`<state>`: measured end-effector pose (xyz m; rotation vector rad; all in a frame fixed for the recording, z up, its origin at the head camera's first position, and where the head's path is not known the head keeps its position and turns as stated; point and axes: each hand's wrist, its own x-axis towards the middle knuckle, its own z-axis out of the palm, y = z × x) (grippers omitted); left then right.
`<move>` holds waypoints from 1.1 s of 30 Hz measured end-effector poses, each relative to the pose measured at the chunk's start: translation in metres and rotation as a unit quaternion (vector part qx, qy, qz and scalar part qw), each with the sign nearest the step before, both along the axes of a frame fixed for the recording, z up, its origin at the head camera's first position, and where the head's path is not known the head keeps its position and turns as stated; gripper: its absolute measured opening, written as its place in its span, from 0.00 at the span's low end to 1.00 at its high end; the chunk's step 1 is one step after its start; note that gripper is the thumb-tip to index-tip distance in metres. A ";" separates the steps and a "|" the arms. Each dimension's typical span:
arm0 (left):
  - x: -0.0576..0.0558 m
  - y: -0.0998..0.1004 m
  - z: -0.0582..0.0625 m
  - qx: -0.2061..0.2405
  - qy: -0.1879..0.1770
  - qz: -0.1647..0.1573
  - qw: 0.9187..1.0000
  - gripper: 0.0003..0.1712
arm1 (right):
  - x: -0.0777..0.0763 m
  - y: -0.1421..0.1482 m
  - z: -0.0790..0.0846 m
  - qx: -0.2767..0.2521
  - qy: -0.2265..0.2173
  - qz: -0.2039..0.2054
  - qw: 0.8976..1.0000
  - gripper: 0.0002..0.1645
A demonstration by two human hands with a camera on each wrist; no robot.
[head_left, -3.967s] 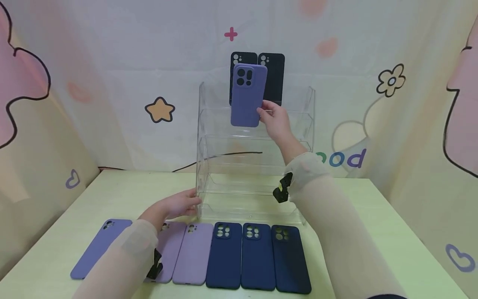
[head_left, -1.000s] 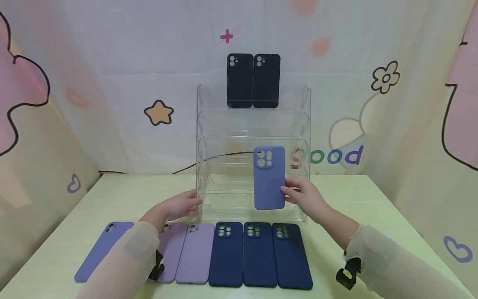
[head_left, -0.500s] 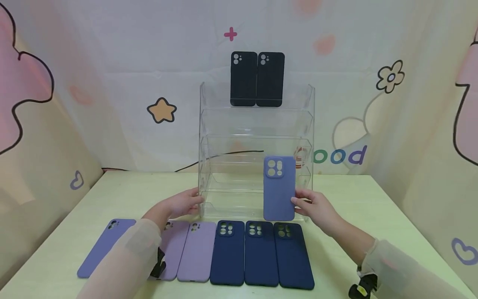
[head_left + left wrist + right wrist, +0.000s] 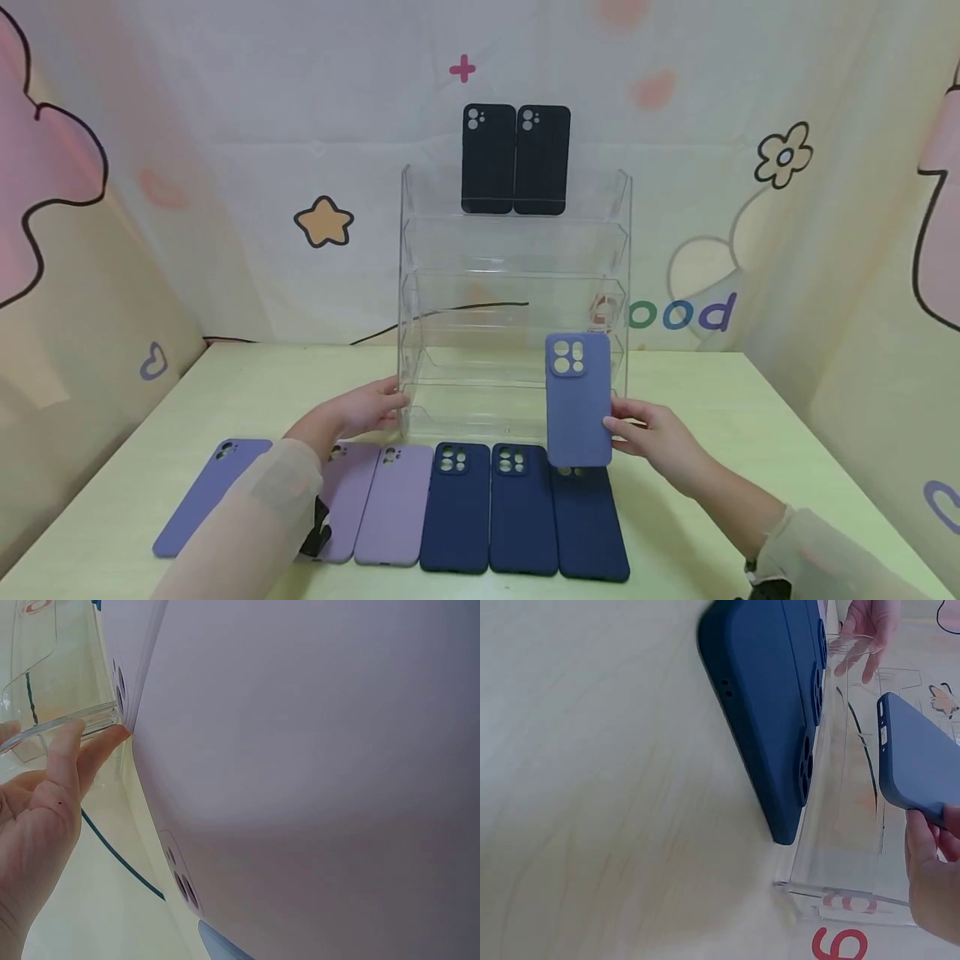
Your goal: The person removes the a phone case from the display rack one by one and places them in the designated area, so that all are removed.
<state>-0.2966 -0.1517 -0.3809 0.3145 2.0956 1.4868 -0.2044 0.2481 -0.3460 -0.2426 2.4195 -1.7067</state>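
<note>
My right hand [image 4: 660,437] pinches a periwinkle phone case [image 4: 577,408] by its right edge, thumb in front and fingers behind. The case stands upright in the air, its lower end overlapping the rightmost navy case in the head view. A clear tiered display rack [image 4: 513,250] is behind it. My left hand [image 4: 360,410] holds the rack's lower left side; in the left wrist view the clear panel edge passes between its fingers [image 4: 66,754]. Two black phone cases [image 4: 488,162] stand side by side on the rack's top tier.
Three navy phone cases [image 4: 455,517] lie in a row before the rack, with lilac cases [image 4: 393,508] to their left. Another periwinkle case [image 4: 210,500] lies slanted at far left, partly behind my left sleeve. The pale table [image 4: 697,408] meets a printed curtain behind.
My right hand has carried the periwinkle case down from in front of the black cases, then rightward and lower, out before the rack's bottom tier. My left hand stays at the rack's side.
</note>
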 end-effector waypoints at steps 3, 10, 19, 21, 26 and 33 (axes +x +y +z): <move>-0.001 0.000 0.000 0.000 -0.002 0.001 1.000 0.33 | 0.002 0.005 -0.001 -0.004 -0.005 -0.004 1.000 0.32; 0.000 -0.001 -0.003 0.007 -0.002 -0.003 1.000 0.33 | 0.009 0.015 -0.007 -0.002 -0.013 -0.014 1.000 0.32; -0.001 -0.001 -0.001 0.011 -0.004 -0.007 1.000 0.34 | 0.019 0.035 -0.004 0.018 -0.014 -0.013 1.000 0.33; -0.001 -0.001 0.000 0.017 -0.006 -0.008 1.000 0.34 | 0.021 0.039 -0.002 0.019 -0.012 -0.009 1.000 0.33; -0.001 -0.002 0.001 0.024 -0.008 -0.008 1.000 0.34 | 0.026 0.049 -0.003 0.016 -0.019 -0.001 1.000 0.33; -0.002 -0.001 -0.002 0.021 -0.012 0.000 1.000 0.33 | 0.033 0.062 -0.011 0.004 -0.036 0.026 0.999 0.33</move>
